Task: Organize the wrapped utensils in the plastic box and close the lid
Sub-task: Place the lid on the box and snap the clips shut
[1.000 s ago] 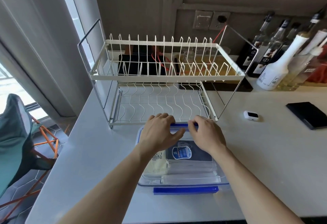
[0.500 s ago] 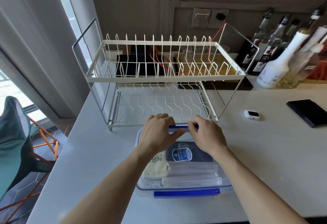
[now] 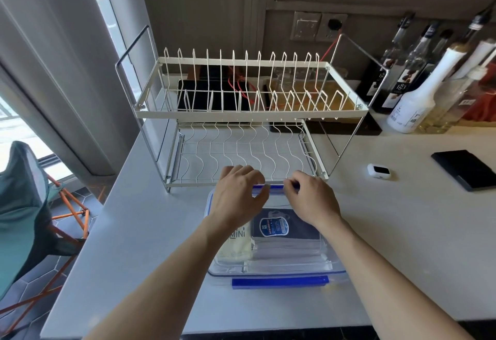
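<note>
A clear plastic box (image 3: 334, 270) with a blue-rimmed lid on it sits on the white counter in front of me. Through the lid I see wrapped packets: a dark one with a blue label (image 3: 279, 225) and a pale yellow one (image 3: 236, 248). The far blue lid clip (image 3: 273, 187) lies under both hands. My left hand (image 3: 239, 197) curls its fingers over the clip's left part, thumb against it. My right hand (image 3: 311, 197) grips the clip's right part. The near blue clip (image 3: 280, 282) sticks out flat toward me.
A white two-tier wire dish rack (image 3: 249, 114) stands just behind the box, almost touching my fingers. A small white device (image 3: 379, 171) and a black flat case (image 3: 465, 169) lie to the right. Bottles (image 3: 418, 93) line the back right. The counter's left edge drops to a chair (image 3: 24, 205).
Both hands stay on the far clip of the lid. The box and hands have barely shifted; only my head view moved slightly.
</note>
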